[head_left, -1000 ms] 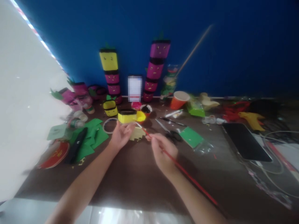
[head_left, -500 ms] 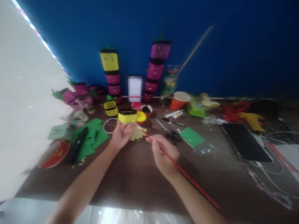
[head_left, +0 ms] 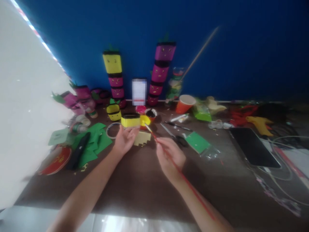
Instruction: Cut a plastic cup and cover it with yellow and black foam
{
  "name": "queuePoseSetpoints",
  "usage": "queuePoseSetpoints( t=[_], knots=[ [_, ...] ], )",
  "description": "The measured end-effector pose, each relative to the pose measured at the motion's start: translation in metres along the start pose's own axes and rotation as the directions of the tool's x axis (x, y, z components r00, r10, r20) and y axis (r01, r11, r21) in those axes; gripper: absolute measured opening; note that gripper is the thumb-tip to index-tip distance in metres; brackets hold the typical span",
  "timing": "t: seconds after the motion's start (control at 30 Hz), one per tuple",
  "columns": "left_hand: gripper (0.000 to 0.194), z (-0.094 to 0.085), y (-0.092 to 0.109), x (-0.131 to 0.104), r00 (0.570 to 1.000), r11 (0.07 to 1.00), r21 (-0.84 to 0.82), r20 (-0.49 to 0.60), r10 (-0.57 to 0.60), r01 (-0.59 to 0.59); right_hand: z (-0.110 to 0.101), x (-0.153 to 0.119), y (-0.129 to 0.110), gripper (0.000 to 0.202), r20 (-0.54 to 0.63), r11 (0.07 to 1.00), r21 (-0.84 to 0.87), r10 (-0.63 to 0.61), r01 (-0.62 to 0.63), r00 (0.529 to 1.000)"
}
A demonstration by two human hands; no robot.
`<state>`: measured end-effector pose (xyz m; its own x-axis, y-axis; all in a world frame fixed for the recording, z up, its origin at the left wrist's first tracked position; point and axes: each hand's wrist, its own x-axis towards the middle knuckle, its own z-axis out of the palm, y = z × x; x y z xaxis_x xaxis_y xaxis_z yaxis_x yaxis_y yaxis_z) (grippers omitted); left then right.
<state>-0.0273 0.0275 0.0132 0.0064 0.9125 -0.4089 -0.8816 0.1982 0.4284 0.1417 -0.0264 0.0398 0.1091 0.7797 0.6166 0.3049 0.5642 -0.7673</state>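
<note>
My right hand (head_left: 171,157) is closed around a long paintbrush with a red handle (head_left: 166,151), gripped like a pen. The brush's pale tip is at a small pot of yellow paint (head_left: 145,120). My left hand (head_left: 125,140), palm up with fingers curled, holds the lower part of a small yellow box with a black top band (head_left: 130,121). Its fingertips are blurred against the box. Beside the yellow paint stand a pot of black paint (head_left: 151,113) and a pink one (head_left: 141,109). Just right of my left hand lies a cut piece of pale yellow paper (head_left: 142,138).
A tape roll (head_left: 114,130), green sheets (head_left: 96,145) and a small yellow box with a face (head_left: 114,112) are on the left. Scissors (head_left: 180,140), a green packet (head_left: 198,142), an orange cup (head_left: 185,104) and a tablet-like device (head_left: 256,147) sit right. Decorated box towers (head_left: 159,74) stand behind.
The brush tip has moved right and slightly up, from beside my left fingertips and the box to the yellow paint pot. My left hand and the box have hardly moved.
</note>
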Motion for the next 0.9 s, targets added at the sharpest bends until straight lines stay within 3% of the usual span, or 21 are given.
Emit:
queuePoseSetpoints(
  t=[0.9],
  knots=[
    [0.056, 0.0002, -0.0004, -0.0006, 1.0, 1.0, 0.004, 0.005, 0.003, -0.003, 0.0016, -0.0014, -0.0017, 0.013, 0.074, 0.998, 0.025, -0.052, 0.05, 0.996]
  ],
)
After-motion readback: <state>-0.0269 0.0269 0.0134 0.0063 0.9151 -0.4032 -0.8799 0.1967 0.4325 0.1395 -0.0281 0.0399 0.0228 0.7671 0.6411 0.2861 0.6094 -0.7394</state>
